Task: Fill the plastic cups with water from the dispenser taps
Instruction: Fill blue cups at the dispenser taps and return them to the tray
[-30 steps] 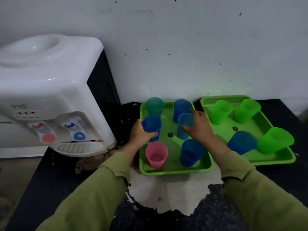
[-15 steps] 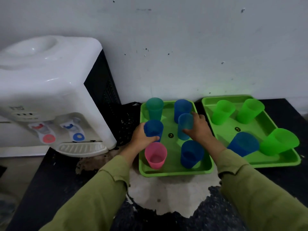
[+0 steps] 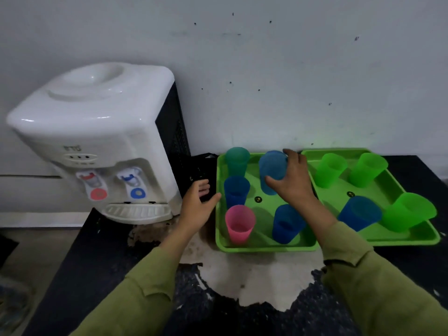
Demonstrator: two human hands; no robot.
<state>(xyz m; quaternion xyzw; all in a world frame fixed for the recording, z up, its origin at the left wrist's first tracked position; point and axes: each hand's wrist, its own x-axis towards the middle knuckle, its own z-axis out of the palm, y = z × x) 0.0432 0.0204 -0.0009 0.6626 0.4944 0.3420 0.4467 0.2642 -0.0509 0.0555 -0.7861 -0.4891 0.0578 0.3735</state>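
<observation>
Seen from the head camera, a person's right hand (image 3: 294, 184) curls its fingers around a light blue cup (image 3: 271, 172) above the near green tray (image 3: 266, 248), centre frame, among teal, blue and pink cups. The left hand (image 3: 197, 202) hangs loosely spread beside the tray's left edge, holding nothing. The white dispenser (image 3: 97, 127), its red tap (image 3: 93, 184) and blue tap (image 3: 133, 181) facing forward, stands at left.

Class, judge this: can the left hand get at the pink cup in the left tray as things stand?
Probably yes. The left hand is open, just outside the left rim of the tray, and the pink cup stands in its near left corner with nothing between them but that low rim.
</observation>
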